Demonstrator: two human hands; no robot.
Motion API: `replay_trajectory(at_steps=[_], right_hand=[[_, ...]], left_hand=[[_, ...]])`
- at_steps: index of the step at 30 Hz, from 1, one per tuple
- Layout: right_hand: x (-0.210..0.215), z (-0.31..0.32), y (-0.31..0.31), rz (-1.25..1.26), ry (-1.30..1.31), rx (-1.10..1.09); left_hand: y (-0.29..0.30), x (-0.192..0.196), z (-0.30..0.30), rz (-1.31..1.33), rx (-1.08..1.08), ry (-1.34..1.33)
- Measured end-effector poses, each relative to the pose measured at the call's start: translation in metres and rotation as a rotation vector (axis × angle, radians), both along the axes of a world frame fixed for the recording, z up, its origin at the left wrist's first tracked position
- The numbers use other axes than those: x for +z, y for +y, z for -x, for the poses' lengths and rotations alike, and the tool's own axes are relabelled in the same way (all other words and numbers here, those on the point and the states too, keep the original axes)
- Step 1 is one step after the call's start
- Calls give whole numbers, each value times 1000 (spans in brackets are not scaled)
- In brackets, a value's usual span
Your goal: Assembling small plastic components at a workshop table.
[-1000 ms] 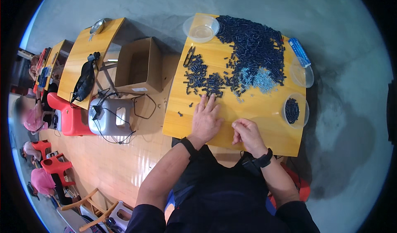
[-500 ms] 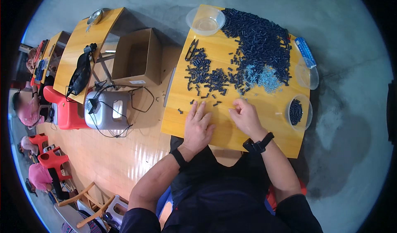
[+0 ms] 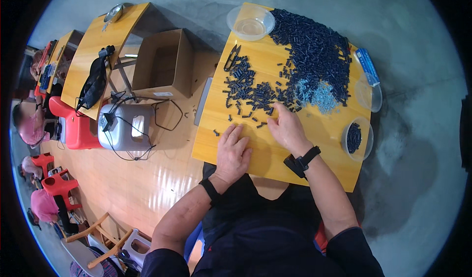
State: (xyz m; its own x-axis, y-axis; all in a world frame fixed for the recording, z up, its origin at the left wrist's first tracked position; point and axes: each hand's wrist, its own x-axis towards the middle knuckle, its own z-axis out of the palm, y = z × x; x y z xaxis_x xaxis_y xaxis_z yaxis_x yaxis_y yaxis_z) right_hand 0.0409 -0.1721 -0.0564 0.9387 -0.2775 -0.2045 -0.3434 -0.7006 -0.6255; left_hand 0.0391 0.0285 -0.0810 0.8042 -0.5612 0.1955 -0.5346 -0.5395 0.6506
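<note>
My left hand (image 3: 233, 151) rests near the front of the yellow wooden table (image 3: 216, 149), its fingers stretched out and lying on the wood. My right hand (image 3: 289, 130) reaches forward to the near edge of a loose spread of small dark cylindrical pieces (image 3: 259, 96). Its thumb and forefinger are apart, and I see nothing between them. A few single pieces lie between the hands and the spread. Farther back is a large dense heap of the same dark pieces (image 3: 314, 46). Beside its near edge sits a pile of small light-blue bits (image 3: 319, 96).
Black snips (image 3: 232, 57) lie at the table's left. A clear bowl (image 3: 241, 29) stands at the far left corner. Along the right edge are a blue box (image 3: 367, 66), a clear container (image 3: 369, 95) and a clear tub (image 3: 366, 146) holding dark pieces. A cardboard box (image 3: 162, 65) stands left.
My right hand has moved forward to the near edge of the loose pieces, and its thumb and forefinger have spread. My left hand has shifted slightly toward me.
</note>
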Motion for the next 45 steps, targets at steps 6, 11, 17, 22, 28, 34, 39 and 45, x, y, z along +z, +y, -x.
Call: replay_trajectory(at_steps=[6, 11, 17, 22, 28, 34, 39, 45], right_hand=[[2, -1, -1, -22, 54, -10], [3, -2, 0, 1, 33, 11], [-8, 0, -2, 107, -36, 52], [-5, 1, 5, 161, -110, 101], [-8, 3, 8, 250, -190, 167], [-10, 3, 7, 287, -193, 156], [-16, 14, 2, 202, -259, 79], [-11, 26, 3, -120, -284, -154]], left_hand=[[1, -1, -1, 17, 0, 24], [0, -1, 1, 11, 0, 2], [-16, 8, 2, 48, -131, -63], [-24, 12, -1, -44, -196, -60], [-16, 8, 7, -91, -237, -24], [-17, 12, 5, -79, -217, -7], [-23, 11, 9, -55, -235, -16], [-41, 10, 5, -66, -265, -42]])
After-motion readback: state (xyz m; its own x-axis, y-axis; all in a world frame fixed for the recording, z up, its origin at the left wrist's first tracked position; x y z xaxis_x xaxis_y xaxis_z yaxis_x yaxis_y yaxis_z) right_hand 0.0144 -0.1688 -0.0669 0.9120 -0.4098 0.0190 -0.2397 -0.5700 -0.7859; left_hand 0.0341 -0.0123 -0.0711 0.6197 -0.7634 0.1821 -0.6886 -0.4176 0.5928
